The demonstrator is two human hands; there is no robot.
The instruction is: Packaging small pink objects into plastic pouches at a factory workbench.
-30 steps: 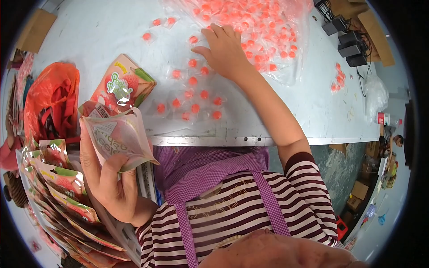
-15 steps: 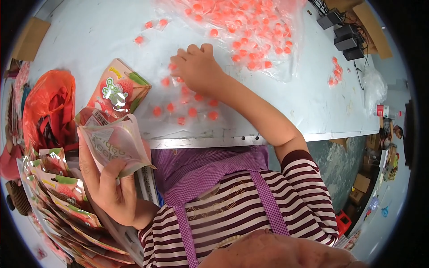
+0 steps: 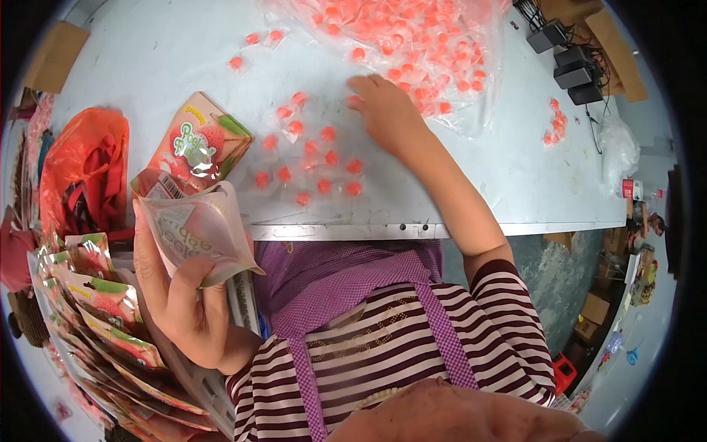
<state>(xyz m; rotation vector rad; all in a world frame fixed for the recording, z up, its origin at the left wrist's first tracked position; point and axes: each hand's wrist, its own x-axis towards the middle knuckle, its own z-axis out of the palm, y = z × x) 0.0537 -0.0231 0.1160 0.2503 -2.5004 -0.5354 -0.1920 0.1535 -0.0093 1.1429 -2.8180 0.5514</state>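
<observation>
My left hand (image 3: 193,313) grips a pouch (image 3: 195,232), its pale, see-through window side turned up and its mouth spread apart. Beyond it, a printed pink pouch with fruit pictures (image 3: 195,144) lies on the table. Over the table's middle, my right hand (image 3: 390,114) reaches with loosely bent fingers, palm down, beside the big heap of wrapped red candies (image 3: 442,59). A red candy (image 3: 355,103) shows at its fingertips; whether it is touched is hard to see. Between my hands lies a loose group of wrapped red candies (image 3: 311,147).
Many printed pouches (image 3: 110,317) stand packed in a bin at lower left, beside an orange plastic bag (image 3: 85,166). Several stray candies (image 3: 252,38) lie far left and more (image 3: 554,121) at right. Black power adapters (image 3: 578,66) with cables sit at far right. The table edge (image 3: 324,232) runs before me.
My right hand has moved right, from the loose candy group toward the heap, uncovering candies that it hid. My left hand keeps its hold on the pouch, almost still.
</observation>
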